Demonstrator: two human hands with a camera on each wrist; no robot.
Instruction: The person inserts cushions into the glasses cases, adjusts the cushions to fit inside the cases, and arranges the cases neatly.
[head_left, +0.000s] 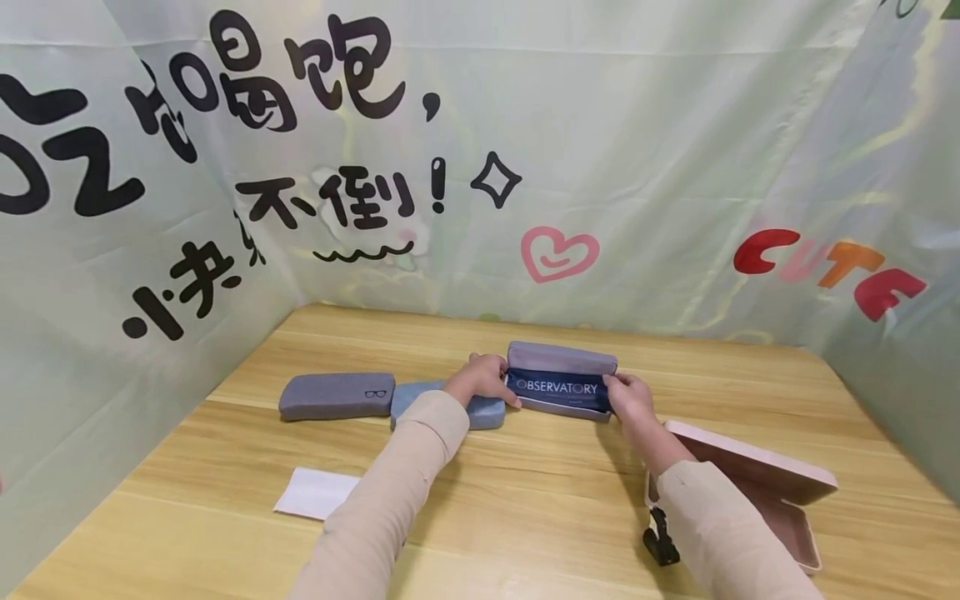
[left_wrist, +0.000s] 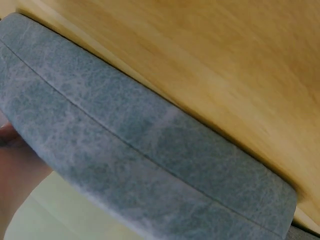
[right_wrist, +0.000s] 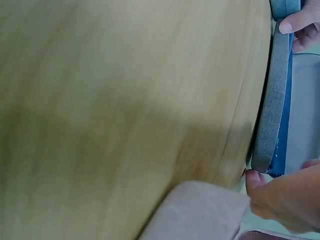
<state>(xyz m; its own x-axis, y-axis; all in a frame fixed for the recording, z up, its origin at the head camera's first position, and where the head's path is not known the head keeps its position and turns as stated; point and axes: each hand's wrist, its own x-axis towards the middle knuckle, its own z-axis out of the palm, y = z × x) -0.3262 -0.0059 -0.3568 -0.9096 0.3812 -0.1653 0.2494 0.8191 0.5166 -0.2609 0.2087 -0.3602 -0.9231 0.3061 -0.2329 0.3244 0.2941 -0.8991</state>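
A grey-purple glasses case stands with its lid up at the back middle of the table. In it lies a dark blue cleaning cloth printed "OBSERVATORY". My left hand grips the case's left end, thumb at the front wall and fingers inside, as the right wrist view shows. At the other end, my right hand pinches the corner, its thumb low on the end wall. Below my left wrist is a closed blue glasses case, partly hidden by that hand; it fills much of the left wrist view.
Left of the blue case lies a closed grey glasses case with a small spectacles print. A folded white cloth is at front left. Under my right forearm stands an open pink case, beside a small black object. Printed curtains surround the table.
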